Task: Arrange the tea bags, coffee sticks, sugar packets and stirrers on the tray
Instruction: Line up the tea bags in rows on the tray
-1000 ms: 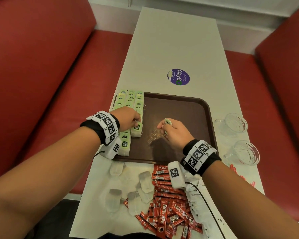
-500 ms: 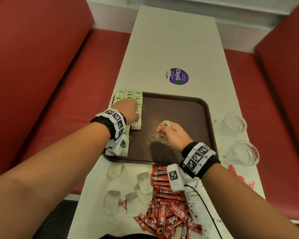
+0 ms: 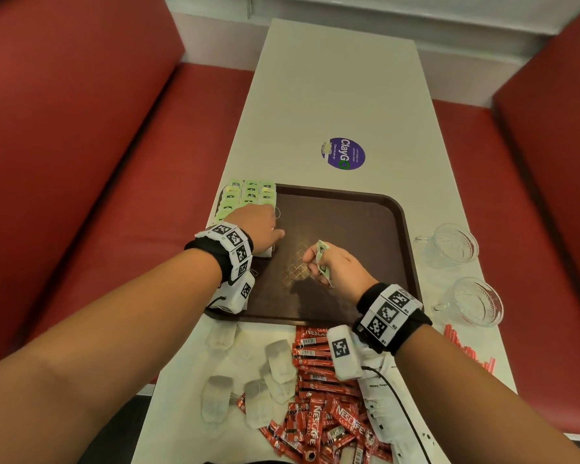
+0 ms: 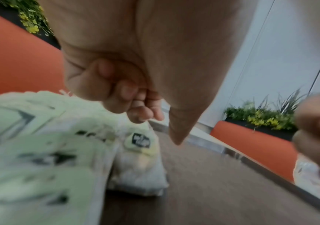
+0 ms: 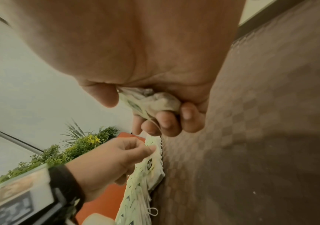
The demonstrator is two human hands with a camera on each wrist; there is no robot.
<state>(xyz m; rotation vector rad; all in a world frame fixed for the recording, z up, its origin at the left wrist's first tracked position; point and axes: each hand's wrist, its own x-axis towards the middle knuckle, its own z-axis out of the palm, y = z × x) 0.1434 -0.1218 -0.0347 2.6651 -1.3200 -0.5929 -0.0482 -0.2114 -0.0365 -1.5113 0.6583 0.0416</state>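
White table [image 3: 332,95] btwn red benches [image 3: 81,128]

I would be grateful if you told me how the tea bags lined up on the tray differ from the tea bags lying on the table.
The tea bags on the tray show green tags and sit in neat overlapping rows along the left edge of the tray; the tea bags on the table look plain white and lie scattered, at mixed angles, beside the red coffee sticks. The left hand rests on the tray rows; no hand touches the loose ones. Both lie flat.

"Nescafé Classic" coffee sticks [image 3: 318,421]; "ClayGo" sticker [image 3: 343,153]
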